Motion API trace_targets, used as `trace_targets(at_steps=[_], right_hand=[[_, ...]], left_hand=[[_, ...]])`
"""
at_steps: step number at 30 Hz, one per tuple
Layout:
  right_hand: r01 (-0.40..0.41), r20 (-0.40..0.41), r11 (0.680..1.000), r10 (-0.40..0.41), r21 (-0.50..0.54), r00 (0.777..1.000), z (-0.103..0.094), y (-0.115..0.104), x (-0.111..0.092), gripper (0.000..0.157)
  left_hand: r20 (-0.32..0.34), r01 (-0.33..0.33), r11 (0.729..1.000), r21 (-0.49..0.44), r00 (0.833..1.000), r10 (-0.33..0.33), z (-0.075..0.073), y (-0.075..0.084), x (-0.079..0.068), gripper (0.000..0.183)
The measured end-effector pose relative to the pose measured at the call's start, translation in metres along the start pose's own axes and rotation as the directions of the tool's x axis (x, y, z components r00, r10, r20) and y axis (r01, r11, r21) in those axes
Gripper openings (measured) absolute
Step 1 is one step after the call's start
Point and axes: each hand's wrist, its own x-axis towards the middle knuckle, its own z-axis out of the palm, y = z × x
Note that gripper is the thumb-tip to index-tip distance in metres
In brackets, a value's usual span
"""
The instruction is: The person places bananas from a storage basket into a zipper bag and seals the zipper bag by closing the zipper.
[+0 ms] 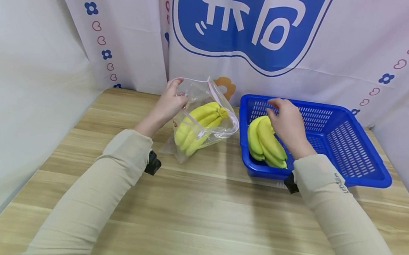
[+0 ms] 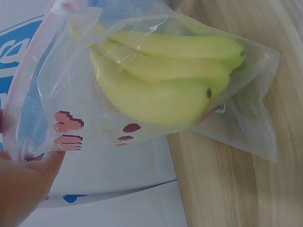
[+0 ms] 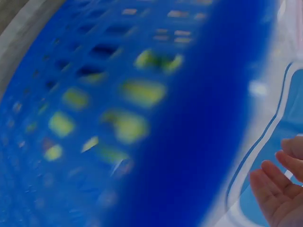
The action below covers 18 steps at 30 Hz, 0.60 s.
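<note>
My left hand (image 1: pixel 170 103) pinches the rim of a clear zip bag (image 1: pixel 208 92) and holds its mouth apart. Inside that bag lies a bunch of yellow bananas (image 1: pixel 199 125), seen through the plastic in the left wrist view too, where the bag (image 2: pixel 258 104) shows red print. Over the blue basket (image 1: pixel 360 139) hovers my right hand (image 1: pixel 288 121), its fingers loosely bent around nothing. Just below it, a second bunch of bananas (image 1: pixel 268 140) rests in the basket's left end. In the right wrist view the basket wall hides that bunch except through its slots.
Both the bag and the basket stand toward the back of the wooden table (image 1: pixel 195 218). A white printed cloth (image 1: pixel 136 33) with a blue sign (image 1: pixel 232 43) hangs right behind them. White sheeting (image 1: pixel 7 82) closes off the left side.
</note>
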Motion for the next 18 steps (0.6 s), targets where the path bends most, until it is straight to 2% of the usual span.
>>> trace_targets(at_steps=[4, 8, 12, 18], right_hand=[[-0.096, 0.068, 0.995, 0.097, -0.025, 0.993, -0.003, 0.017, -0.001, 0.040], [-0.160, 0.151, 0.987, 0.160, -0.013, 0.976, -0.002, 0.028, -0.002, 0.048], [-0.165, 0.242, 0.986, 0.161, -0.006, 0.957, 0.002, 0.034, -0.005, 0.058], [-0.115, 0.314, 0.992, 0.125, -0.050, 0.941, 0.011, 0.037, -0.007, 0.069]], left_hand=[[-0.001, 0.002, 1.000, 0.006, 1.000, -0.002, 0.000, 0.000, 0.000, 0.073], [-0.004, 0.004, 1.000, 0.008, 1.000, -0.004, 0.001, 0.000, 0.000, 0.073], [-0.006, 0.001, 1.000, 0.009, 1.000, -0.001, 0.001, 0.000, -0.001, 0.073], [-0.009, -0.001, 1.000, 0.005, 1.000, 0.001, 0.000, -0.001, 0.000, 0.074]])
